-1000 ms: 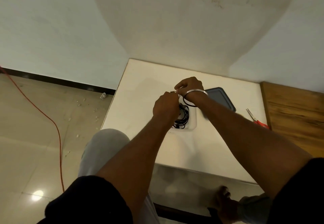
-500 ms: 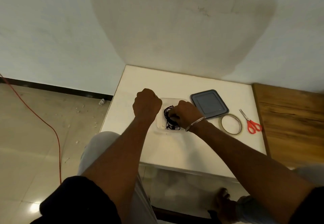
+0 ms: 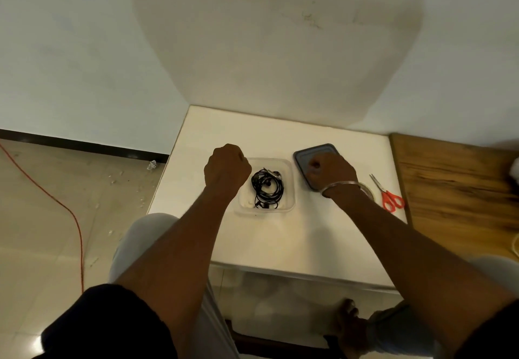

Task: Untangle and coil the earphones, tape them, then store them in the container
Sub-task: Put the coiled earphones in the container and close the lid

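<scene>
Resting coiled inside the clear container (image 3: 290,187) on the desk (image 3: 280,240), the black earphones (image 3: 266,189) look stored. The left hand (image 3: 227,168) is clenched, empty, beside it; the right hand (image 3: 331,172) closes on the grey lid (image 3: 302,156), probably to cover it.

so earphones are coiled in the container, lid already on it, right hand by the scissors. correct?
Not quite: in the head view the lid lies on the table beside the open container, under the right hand. The earphones are coiled inside.
</scene>
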